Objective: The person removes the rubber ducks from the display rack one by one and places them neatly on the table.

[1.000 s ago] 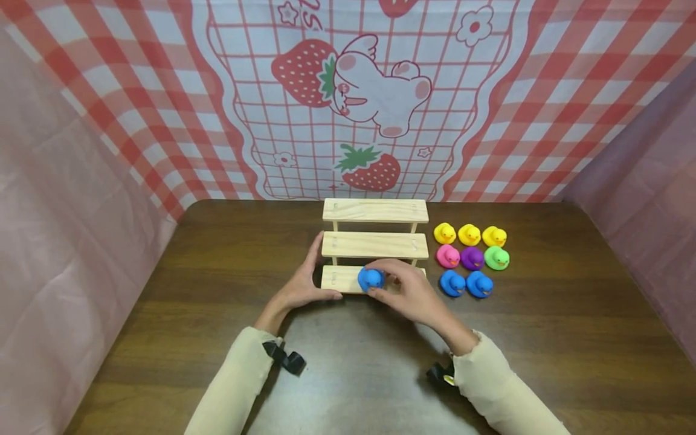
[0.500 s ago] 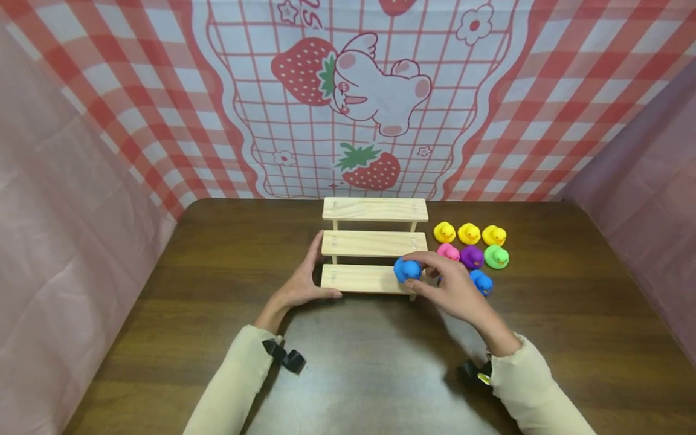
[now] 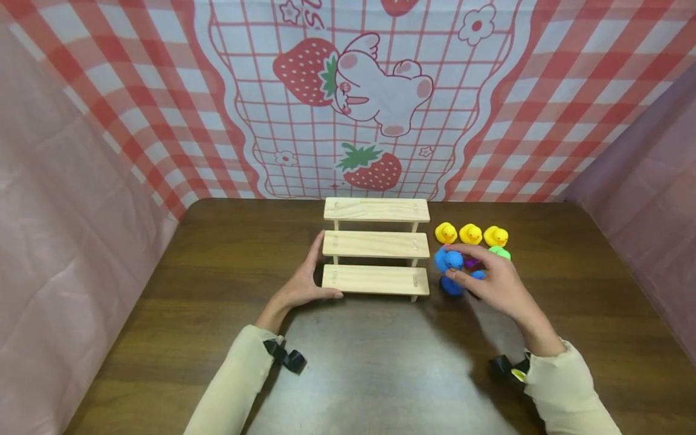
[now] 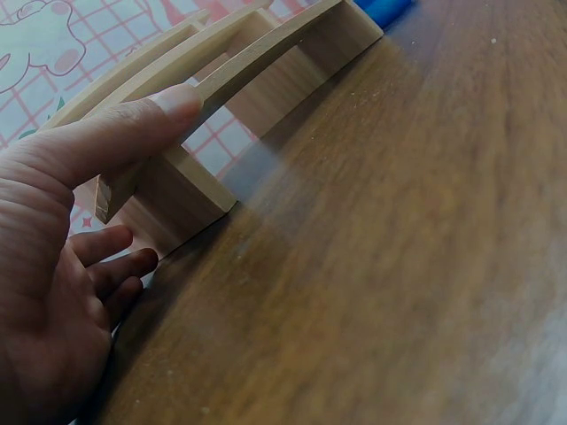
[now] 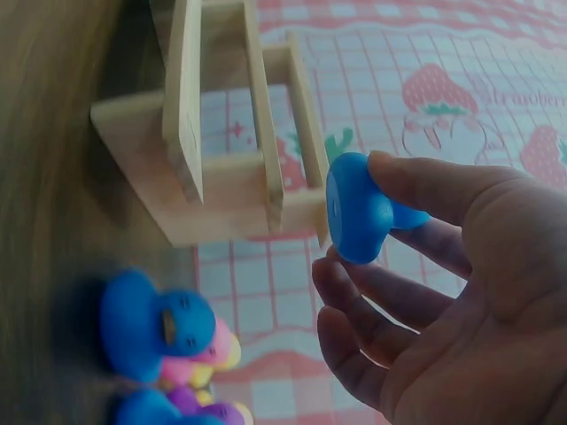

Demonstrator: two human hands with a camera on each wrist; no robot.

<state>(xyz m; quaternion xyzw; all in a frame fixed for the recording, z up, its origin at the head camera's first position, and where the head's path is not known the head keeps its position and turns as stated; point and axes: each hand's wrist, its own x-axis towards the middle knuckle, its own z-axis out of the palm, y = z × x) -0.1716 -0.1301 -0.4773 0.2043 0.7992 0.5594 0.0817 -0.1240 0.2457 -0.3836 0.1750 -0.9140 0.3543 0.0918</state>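
Note:
A three-tier wooden display stand (image 3: 375, 280) with bare steps sits mid-table. My left hand (image 3: 301, 284) grips its left end, thumb on the lowest step's front edge and fingers along the side; in the left wrist view that thumb (image 4: 133, 133) lies across the wood. To the right of the stand, my right hand (image 3: 497, 284) pinches a blue rubber duck (image 5: 359, 212) between thumb and fingers, raised above the other ducks. Below it stands another blue duck (image 3: 451, 286). Purple (image 3: 473, 263) and green (image 3: 499, 252) ducks are partly covered by the right hand.
Three yellow ducks (image 3: 470, 234) form the back row right of the stand. A pink duck (image 5: 208, 345) shows behind a blue one in the right wrist view. A checked strawberry cloth (image 3: 375, 121) hangs behind the brown table (image 3: 228, 260).
My right hand has carried the blue duck from the lowest step rightward, off the stand and over the duck group. The left hand has stayed at the stand's left end.

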